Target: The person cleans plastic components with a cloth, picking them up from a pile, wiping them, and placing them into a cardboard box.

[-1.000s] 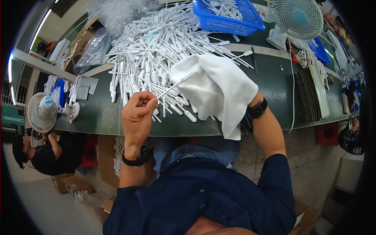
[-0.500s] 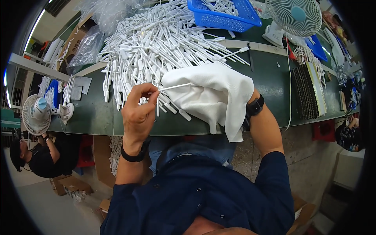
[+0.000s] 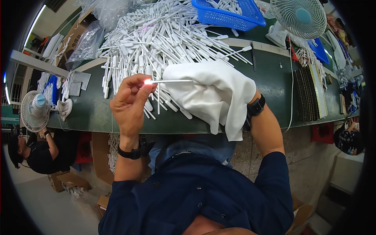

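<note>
My left hand [image 3: 131,103] pinches one end of a slim white stick [image 3: 172,81] between thumb and fingertips. That end glows bright white-red at the fingers. The stick lies level, its other end running into the folds of a white cloth [image 3: 219,82]. My right wrist [image 3: 256,106], with a dark band on it, goes in beneath the cloth. The cloth drapes over my right hand and hides its fingers. Behind both hands spreads a heap of white sticks with wider paddle-like ends [image 3: 156,43], some lying under the cloth's left side.
A blue basket [image 3: 231,17] with more sticks stands at the back. Fans stand at the right back [image 3: 299,17] and far left [image 3: 36,109]. Dark ridged strips [image 3: 307,94] lie to the right, near a cable [image 3: 291,98]. A person [image 3: 51,150] sits at the left.
My left hand has shifted slightly left and up, and the stick now lies level instead of tilted. Its end at my fingers has lit up. The cloth has barely moved.
</note>
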Demonstrator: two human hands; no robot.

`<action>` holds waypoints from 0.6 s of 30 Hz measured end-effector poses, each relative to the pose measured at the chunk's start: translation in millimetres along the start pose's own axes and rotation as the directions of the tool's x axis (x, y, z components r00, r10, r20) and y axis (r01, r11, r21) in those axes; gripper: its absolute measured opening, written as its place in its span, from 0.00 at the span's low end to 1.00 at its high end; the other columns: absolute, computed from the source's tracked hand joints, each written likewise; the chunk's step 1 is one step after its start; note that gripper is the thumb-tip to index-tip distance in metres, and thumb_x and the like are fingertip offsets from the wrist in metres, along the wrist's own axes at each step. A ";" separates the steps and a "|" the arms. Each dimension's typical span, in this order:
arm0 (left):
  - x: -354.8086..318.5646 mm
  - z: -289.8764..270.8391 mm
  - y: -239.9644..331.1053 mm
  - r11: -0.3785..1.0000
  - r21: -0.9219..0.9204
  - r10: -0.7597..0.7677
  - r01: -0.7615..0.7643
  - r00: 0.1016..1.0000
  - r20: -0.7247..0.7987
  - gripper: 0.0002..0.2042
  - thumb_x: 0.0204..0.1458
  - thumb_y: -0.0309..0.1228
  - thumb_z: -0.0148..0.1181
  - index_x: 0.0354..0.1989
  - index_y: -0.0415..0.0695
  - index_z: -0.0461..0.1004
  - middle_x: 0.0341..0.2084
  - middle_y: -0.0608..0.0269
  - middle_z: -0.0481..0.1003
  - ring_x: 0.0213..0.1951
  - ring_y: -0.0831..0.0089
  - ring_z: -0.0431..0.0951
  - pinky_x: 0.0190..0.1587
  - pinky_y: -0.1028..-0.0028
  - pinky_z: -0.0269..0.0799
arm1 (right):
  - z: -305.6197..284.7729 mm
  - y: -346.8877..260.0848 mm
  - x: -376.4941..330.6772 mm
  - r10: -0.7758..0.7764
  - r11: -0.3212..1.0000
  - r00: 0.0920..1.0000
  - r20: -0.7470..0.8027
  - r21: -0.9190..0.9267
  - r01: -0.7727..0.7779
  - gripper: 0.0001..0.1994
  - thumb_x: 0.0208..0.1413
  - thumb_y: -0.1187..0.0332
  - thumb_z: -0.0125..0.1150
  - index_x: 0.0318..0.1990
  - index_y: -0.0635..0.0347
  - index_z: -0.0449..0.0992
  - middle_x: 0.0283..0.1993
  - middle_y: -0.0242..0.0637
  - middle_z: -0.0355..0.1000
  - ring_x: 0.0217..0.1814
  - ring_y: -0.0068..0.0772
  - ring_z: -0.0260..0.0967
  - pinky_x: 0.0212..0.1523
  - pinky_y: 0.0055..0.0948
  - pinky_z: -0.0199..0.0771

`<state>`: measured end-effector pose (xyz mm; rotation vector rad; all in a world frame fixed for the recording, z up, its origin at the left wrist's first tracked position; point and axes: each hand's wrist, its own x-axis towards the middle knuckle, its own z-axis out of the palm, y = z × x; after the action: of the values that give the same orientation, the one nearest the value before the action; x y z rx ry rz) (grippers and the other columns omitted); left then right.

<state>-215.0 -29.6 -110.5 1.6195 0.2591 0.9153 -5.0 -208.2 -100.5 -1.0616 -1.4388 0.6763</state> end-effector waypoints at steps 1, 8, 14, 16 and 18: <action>0.1 -0.8 -0.6 0.999 -0.033 -0.021 0.021 1.000 0.005 0.04 0.56 0.15 0.62 0.39 0.29 0.79 0.43 0.56 0.78 0.38 0.75 0.80 0.43 0.79 0.77 | -0.3 -0.9 1.4 0.022 0.998 0.999 0.022 -0.053 -0.021 0.24 0.55 0.70 0.62 0.61 0.64 0.73 0.53 0.39 0.77 0.51 0.30 0.75 0.53 0.24 0.73; -1.9 -3.1 -3.4 0.990 -0.096 -0.101 0.100 0.995 -0.004 0.03 0.56 0.15 0.62 0.38 0.30 0.79 0.45 0.53 0.78 0.40 0.72 0.81 0.45 0.77 0.79 | 9.5 11.0 5.7 0.163 0.966 0.984 0.073 -0.216 -0.143 0.25 0.56 0.70 0.62 0.63 0.65 0.71 0.53 0.39 0.76 0.51 0.28 0.73 0.54 0.24 0.72; 7.4 2.4 -3.0 0.998 -0.015 -0.065 0.065 0.997 0.034 0.02 0.55 0.16 0.63 0.33 0.32 0.81 0.40 0.56 0.80 0.37 0.75 0.81 0.40 0.79 0.76 | 6.1 24.7 4.0 0.164 0.979 0.981 0.103 -0.137 -0.149 0.23 0.57 0.72 0.60 0.61 0.65 0.71 0.52 0.39 0.76 0.51 0.26 0.73 0.53 0.23 0.72; 8.5 12.8 6.2 0.998 0.010 -0.068 0.067 0.994 0.084 0.02 0.55 0.17 0.64 0.33 0.33 0.82 0.39 0.56 0.81 0.36 0.76 0.81 0.39 0.80 0.76 | 6.2 23.7 0.0 0.039 0.964 0.991 0.129 -0.266 -0.003 0.24 0.57 0.69 0.59 0.62 0.64 0.71 0.50 0.39 0.77 0.50 0.29 0.73 0.53 0.24 0.72; 6.8 14.8 0.7 0.932 0.363 -0.040 0.012 0.997 0.070 0.02 0.54 0.20 0.66 0.33 0.34 0.82 0.34 0.58 0.82 0.34 0.76 0.80 0.36 0.79 0.73 | 11.1 18.5 2.6 -0.028 0.937 0.992 0.122 -0.343 0.069 0.23 0.58 0.66 0.58 0.61 0.62 0.72 0.47 0.39 0.77 0.48 0.32 0.73 0.52 0.26 0.72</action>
<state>-200.6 -36.5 -106.9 1.9826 0.4148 0.8158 -11.4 -196.2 -117.4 -1.2690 -1.7225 0.4618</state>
